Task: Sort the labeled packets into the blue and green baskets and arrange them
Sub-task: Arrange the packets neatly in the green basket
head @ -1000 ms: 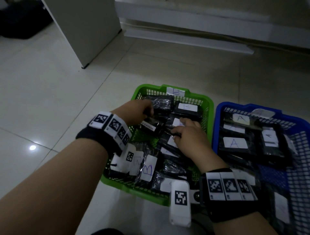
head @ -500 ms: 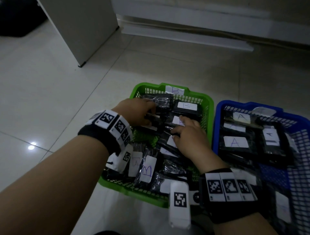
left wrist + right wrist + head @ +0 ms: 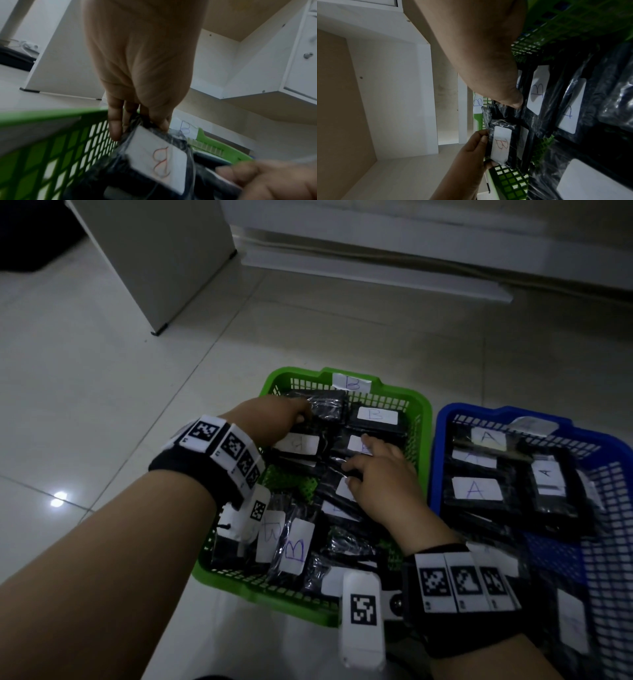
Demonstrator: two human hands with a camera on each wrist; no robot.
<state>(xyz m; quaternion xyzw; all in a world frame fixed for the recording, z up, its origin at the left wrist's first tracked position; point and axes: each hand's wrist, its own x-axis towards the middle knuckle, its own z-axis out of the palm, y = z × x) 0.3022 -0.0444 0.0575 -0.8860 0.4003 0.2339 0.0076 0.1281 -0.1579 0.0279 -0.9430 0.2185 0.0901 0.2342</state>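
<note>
The green basket (image 3: 423, 419) is tagged B and holds several black packets with white B labels. My left hand (image 3: 274, 421) is at its far left and pinches the end of a black packet (image 3: 297, 444) whose label faces up. The left wrist view shows the fingers (image 3: 115, 125) curled on that packet (image 3: 157, 152), which bears a red B. My right hand (image 3: 380, 474) lies with spread fingers on packets in the basket's middle right. The blue basket (image 3: 434, 446) to the right holds packets labelled A (image 3: 476, 489).
Both baskets sit side by side on a pale tiled floor (image 3: 102, 405). A white cabinet panel (image 3: 154, 258) stands at the far left and a white baseboard (image 3: 411, 272) runs along the back. Bare green mesh (image 3: 291, 481) shows in the basket's left middle.
My left hand has turned its packet from on edge to label-up and shifted it toward the basket's far left. The right hand has hardly moved.
</note>
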